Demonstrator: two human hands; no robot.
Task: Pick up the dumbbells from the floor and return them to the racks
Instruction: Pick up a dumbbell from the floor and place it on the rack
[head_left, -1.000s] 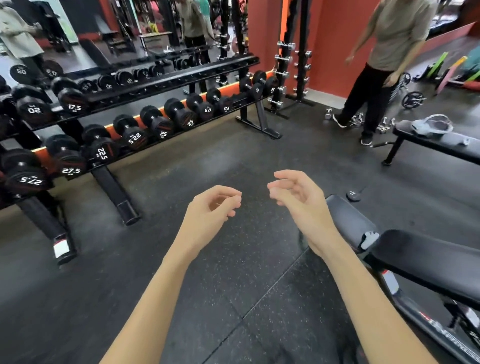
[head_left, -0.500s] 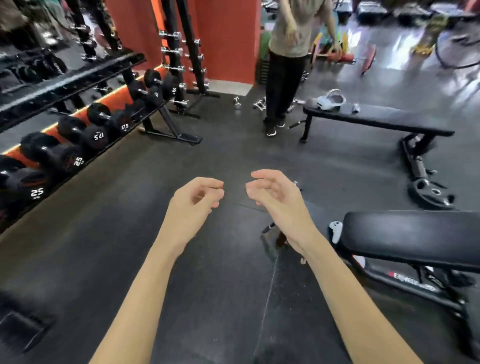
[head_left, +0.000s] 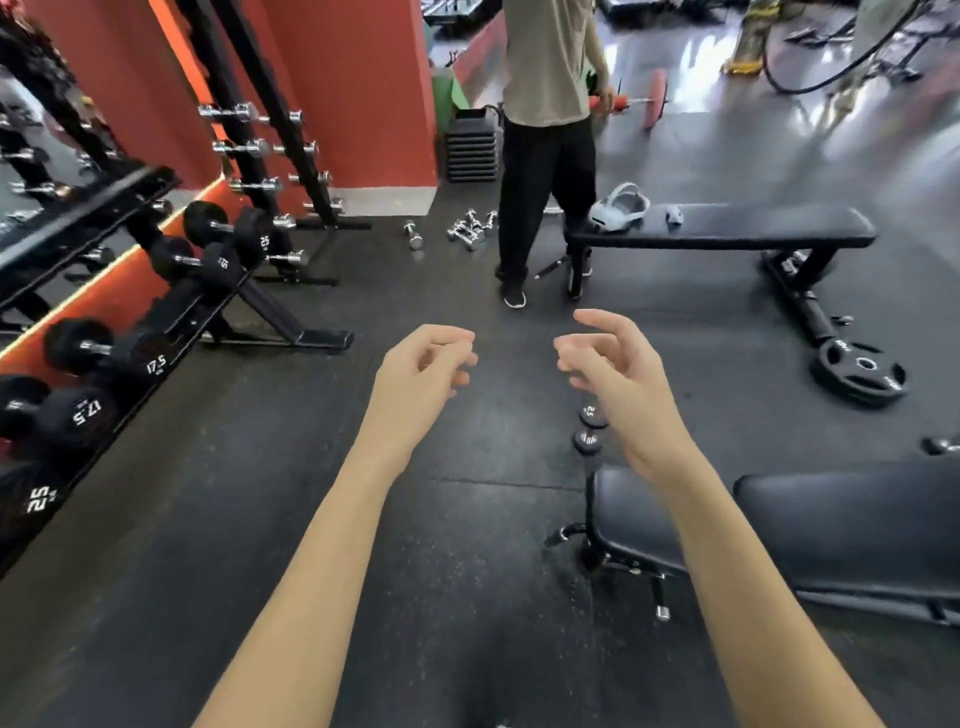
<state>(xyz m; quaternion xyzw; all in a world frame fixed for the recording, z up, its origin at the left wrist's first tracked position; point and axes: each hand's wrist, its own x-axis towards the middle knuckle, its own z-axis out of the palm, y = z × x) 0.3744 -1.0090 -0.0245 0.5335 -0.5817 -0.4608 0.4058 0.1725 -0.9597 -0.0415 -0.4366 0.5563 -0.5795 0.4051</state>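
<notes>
Dumbbell (head_left: 591, 426) lies on floor (head_left: 260, 519) beneath empty, loosely curled right-hand fingers (head_left: 582, 358)

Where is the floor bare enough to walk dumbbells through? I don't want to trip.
Bare floor runs down the middle, between the dumbbell rack and the near bench. It is crowded ahead: chrome dumbbells by the standing person, small black dumbbells beneath the right hand, and a weight plate beside the far bench.
</notes>
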